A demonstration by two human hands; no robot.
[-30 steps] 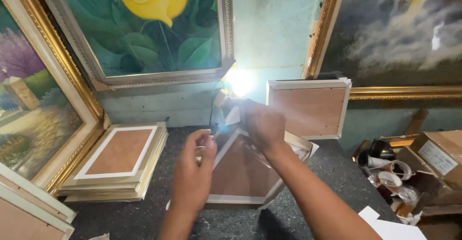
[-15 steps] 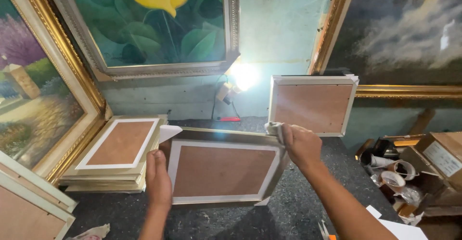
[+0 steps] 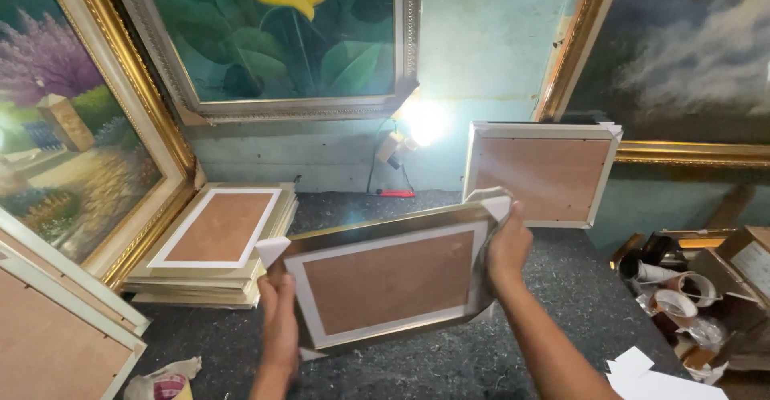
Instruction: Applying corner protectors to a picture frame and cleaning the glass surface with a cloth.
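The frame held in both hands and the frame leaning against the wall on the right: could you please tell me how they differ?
The held frame is lifted off the worktop, tilted, gripped by the left hand and right hand; the leaning frame stands untouched against the wall. The held frame's rim looks gold, the leaning frame's white. Both show brown backing boards and white corner protectors.

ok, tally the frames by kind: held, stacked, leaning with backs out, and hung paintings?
Held frame, back up, in left hand and right hand: 1
Stack of frames on the bench: 1 stack, exact number unclear
Frames leaning back-out: 2 (right, lower left)
Framed paintings: 3 (garden, flower, clouds)
Total: 7, the stack counted as one
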